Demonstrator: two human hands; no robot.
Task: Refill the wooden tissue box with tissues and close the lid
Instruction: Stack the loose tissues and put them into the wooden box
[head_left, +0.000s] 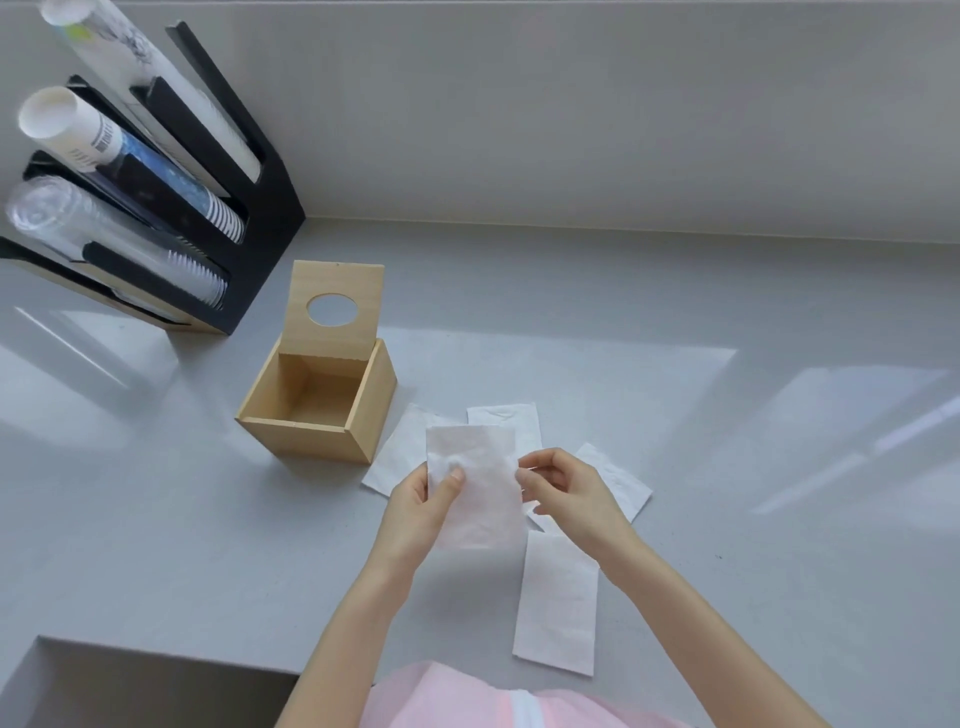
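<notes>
The wooden tissue box (306, 434) stands on the grey counter, empty inside. Its hinged lid (358, 291), with an oval hole, is tipped up and back. Just right of the box I hold a folded white tissue (483, 493) above the counter. My left hand (421, 512) grips its left edge with the thumb on top. My right hand (563, 486) pinches its right edge. Several more folded tissues lie flat beneath and around my hands, one (556, 605) near my body and one (618, 480) to the right.
A black cup dispenser (260, 208) with sleeves of paper and clear plastic cups leans at the back left against the wall. A recessed opening (130, 686) cuts into the counter at the front left. A pink garment (467, 701) shows at the bottom.
</notes>
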